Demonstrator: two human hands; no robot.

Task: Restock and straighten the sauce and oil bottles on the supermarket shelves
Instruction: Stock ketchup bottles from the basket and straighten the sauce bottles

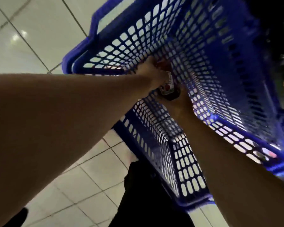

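Head view: bottle (168,89) betw. fingers (154,69)

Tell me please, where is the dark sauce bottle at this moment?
In the head view, the dark sauce bottle is near the picture's centre, deep inside the blue basket, between the left hand and the right hand.
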